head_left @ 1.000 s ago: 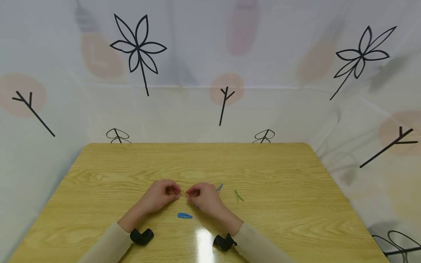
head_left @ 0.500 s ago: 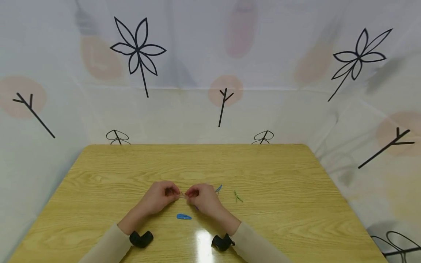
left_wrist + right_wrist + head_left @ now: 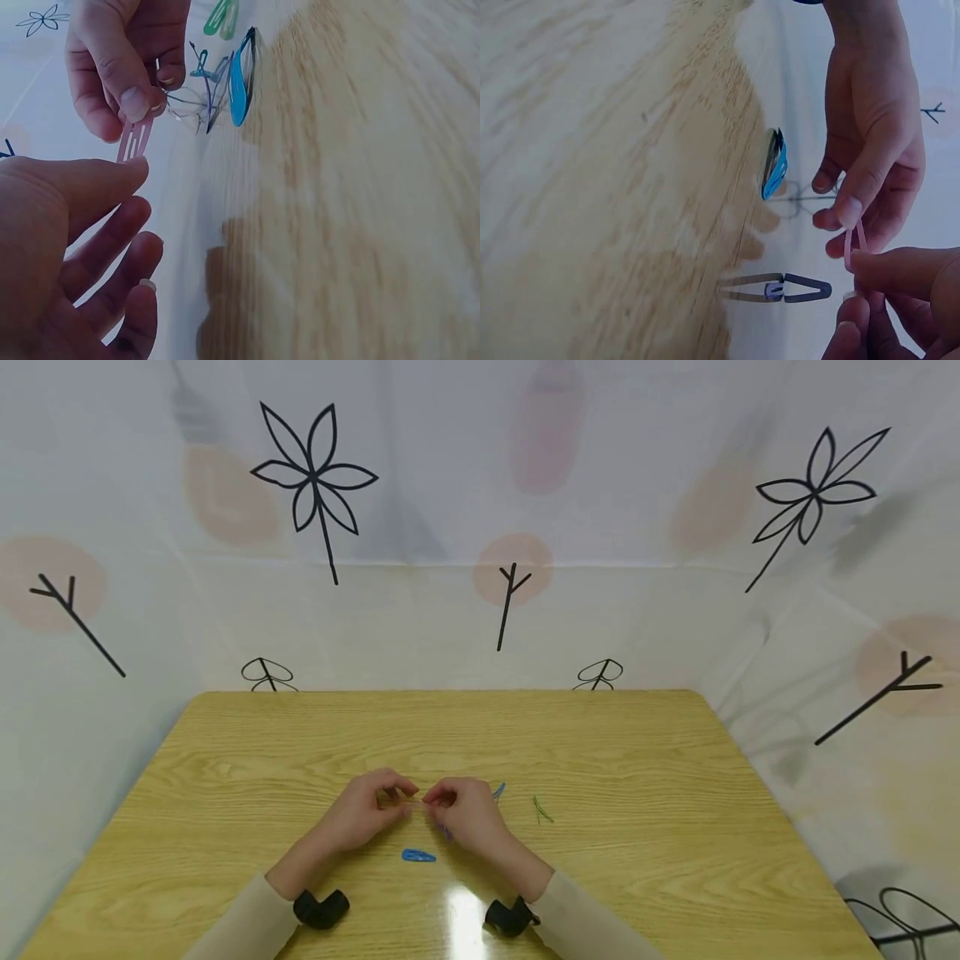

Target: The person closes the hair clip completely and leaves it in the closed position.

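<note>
A pink snap hair clip (image 3: 135,140) is between the two hands, just above the table. My right hand (image 3: 468,814) pinches one end of it between thumb and index finger. The left hand (image 3: 367,810) has its thumb tip at the clip's other end, with index and other fingers spread apart from the thumb. In the right wrist view the pink clip (image 3: 848,251) shows its two arms slightly apart. Under the right hand lies a purple hair clip (image 3: 775,289), partly hidden in the head view. A blue hair clip (image 3: 418,855) lies nearer the body.
Another blue clip (image 3: 498,791) sits just beyond the right hand, partly covered by it. Farther right is a green hair clip (image 3: 542,810). They lie on a wooden table (image 3: 637,860), with a patterned white cloth (image 3: 420,627) hanging behind and at the sides.
The left index finger has lifted away from the thumb, opening the pinch on the pink clip. The right hand keeps its pinch and has hardly moved. The clips on the table stay put.
</note>
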A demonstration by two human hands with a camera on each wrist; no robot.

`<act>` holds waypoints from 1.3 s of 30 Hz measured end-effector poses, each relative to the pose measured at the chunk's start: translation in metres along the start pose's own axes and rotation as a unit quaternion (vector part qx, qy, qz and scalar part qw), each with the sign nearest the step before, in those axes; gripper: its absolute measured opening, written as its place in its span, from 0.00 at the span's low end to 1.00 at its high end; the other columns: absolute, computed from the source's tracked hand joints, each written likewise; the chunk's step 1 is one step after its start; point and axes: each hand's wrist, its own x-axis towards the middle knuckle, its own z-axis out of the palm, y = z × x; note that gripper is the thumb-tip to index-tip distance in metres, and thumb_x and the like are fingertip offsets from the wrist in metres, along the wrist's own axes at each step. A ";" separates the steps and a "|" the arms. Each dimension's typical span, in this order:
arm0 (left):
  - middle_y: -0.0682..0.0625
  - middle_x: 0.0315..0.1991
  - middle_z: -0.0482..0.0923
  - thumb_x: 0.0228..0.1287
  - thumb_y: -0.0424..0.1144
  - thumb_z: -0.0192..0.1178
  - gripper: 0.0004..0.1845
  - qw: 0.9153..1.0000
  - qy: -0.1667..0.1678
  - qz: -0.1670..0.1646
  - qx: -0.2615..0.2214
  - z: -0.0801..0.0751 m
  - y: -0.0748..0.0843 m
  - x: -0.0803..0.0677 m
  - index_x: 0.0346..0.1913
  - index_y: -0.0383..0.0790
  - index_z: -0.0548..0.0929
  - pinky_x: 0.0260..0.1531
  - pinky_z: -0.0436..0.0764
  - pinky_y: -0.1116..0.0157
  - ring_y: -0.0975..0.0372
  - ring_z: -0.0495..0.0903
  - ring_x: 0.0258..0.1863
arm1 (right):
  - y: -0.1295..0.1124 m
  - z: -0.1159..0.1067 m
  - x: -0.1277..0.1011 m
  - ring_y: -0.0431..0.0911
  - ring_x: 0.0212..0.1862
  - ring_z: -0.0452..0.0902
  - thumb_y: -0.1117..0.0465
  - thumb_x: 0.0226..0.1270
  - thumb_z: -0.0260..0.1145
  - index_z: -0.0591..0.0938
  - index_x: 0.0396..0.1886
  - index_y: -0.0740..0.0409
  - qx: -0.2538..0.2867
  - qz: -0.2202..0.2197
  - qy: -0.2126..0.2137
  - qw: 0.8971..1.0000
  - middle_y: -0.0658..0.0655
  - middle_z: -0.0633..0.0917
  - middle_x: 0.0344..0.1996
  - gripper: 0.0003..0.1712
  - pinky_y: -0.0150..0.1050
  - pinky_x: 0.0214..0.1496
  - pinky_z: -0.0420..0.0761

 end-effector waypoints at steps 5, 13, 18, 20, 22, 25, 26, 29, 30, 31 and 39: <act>0.60 0.37 0.83 0.62 0.36 0.70 0.07 1.000 -0.003 -0.007 -0.006 0.000 0.002 0.000 0.41 0.50 0.87 0.35 0.78 0.65 0.65 0.79 0.36 | 0.000 -0.001 -0.001 0.38 0.29 0.78 0.72 0.61 0.70 0.88 0.33 0.57 0.007 -0.012 0.006 1.000 0.46 0.84 0.26 0.06 0.34 0.31 0.78; 0.61 0.32 0.82 0.63 0.40 0.70 0.01 1.000 -0.008 -0.026 -0.014 0.001 0.007 -0.001 0.36 0.48 0.88 0.33 0.77 0.65 0.66 0.78 0.32 | 0.000 -0.005 -0.003 0.39 0.31 0.78 0.69 0.63 0.72 0.88 0.35 0.58 0.016 -0.024 0.026 0.999 0.46 0.84 0.28 0.03 0.34 0.35 0.79; 0.61 0.32 0.82 0.63 0.39 0.70 0.02 0.999 -0.015 -0.036 -0.021 0.000 0.010 -0.001 0.36 0.45 0.89 0.32 0.77 0.65 0.65 0.78 0.32 | 0.000 -0.008 -0.004 0.40 0.32 0.78 0.68 0.63 0.72 0.88 0.38 0.61 0.004 -0.033 0.030 0.999 0.47 0.85 0.30 0.05 0.34 0.35 0.79; 0.61 0.32 0.82 0.64 0.39 0.69 0.02 0.999 -0.017 -0.037 -0.021 0.000 0.010 -0.001 0.36 0.45 0.89 0.32 0.77 0.66 0.65 0.78 0.31 | 0.001 -0.008 -0.004 0.40 0.32 0.79 0.68 0.63 0.72 0.88 0.39 0.61 0.002 -0.033 0.027 0.999 0.47 0.86 0.31 0.05 0.34 0.34 0.79; 0.61 0.32 0.82 0.64 0.39 0.69 0.02 0.999 -0.019 -0.039 -0.023 0.000 0.010 -0.001 0.36 0.45 0.89 0.31 0.77 0.66 0.65 0.78 0.31 | 0.003 -0.008 -0.005 0.39 0.33 0.79 0.67 0.65 0.71 0.88 0.40 0.60 0.004 -0.034 0.024 0.999 0.47 0.87 0.33 0.05 0.34 0.34 0.79; 0.60 0.32 0.82 0.64 0.40 0.69 0.03 0.998 -0.021 -0.042 -0.029 0.000 0.011 0.000 0.35 0.45 0.89 0.31 0.76 0.66 0.64 0.77 0.31 | 0.004 -0.008 -0.007 0.38 0.33 0.79 0.65 0.67 0.69 0.89 0.40 0.57 0.002 -0.030 0.016 0.999 0.47 0.87 0.35 0.05 0.34 0.34 0.79; 0.60 0.32 0.82 0.64 0.39 0.69 0.03 0.998 -0.021 -0.044 -0.030 0.000 0.011 0.000 0.35 0.45 0.89 0.31 0.76 0.66 0.64 0.77 0.31 | 0.004 -0.009 -0.007 0.37 0.33 0.79 0.65 0.68 0.69 0.89 0.40 0.56 0.001 -0.030 0.014 0.999 0.47 0.88 0.35 0.05 0.34 0.34 0.78; 0.59 0.32 0.83 0.64 0.39 0.68 0.03 0.998 -0.024 -0.045 -0.038 -0.001 0.012 0.000 0.35 0.44 0.89 0.30 0.77 0.66 0.64 0.78 0.31 | 0.004 -0.009 -0.009 0.36 0.30 0.77 0.64 0.70 0.67 0.89 0.38 0.55 -0.001 -0.032 0.007 0.999 0.47 0.88 0.33 0.05 0.33 0.31 0.77; 0.59 0.32 0.83 0.64 0.38 0.68 0.02 0.998 -0.027 -0.045 -0.041 -0.001 0.013 0.000 0.35 0.44 0.89 0.30 0.77 0.66 0.64 0.78 0.31 | 0.005 -0.009 -0.010 0.36 0.28 0.76 0.64 0.70 0.67 0.89 0.38 0.55 -0.001 -0.034 0.005 0.999 0.47 0.87 0.32 0.06 0.32 0.30 0.76; 0.59 0.32 0.83 0.65 0.38 0.68 0.03 0.998 -0.030 -0.045 -0.044 -0.001 0.013 0.001 0.35 0.44 0.89 0.30 0.77 0.66 0.63 0.78 0.31 | 0.005 -0.009 -0.010 0.36 0.27 0.75 0.64 0.70 0.67 0.89 0.37 0.55 0.000 -0.037 0.004 0.999 0.47 0.87 0.32 0.06 0.32 0.29 0.76; 0.57 0.31 0.83 0.65 0.37 0.68 0.03 0.996 -0.058 -0.036 -0.061 -0.003 0.019 0.000 0.35 0.41 0.88 0.30 0.76 0.66 0.62 0.78 0.31 | 0.005 -0.011 -0.013 0.35 0.24 0.71 0.64 0.69 0.67 0.89 0.35 0.54 0.000 -0.058 0.002 0.998 0.46 0.86 0.29 0.05 0.31 0.27 0.72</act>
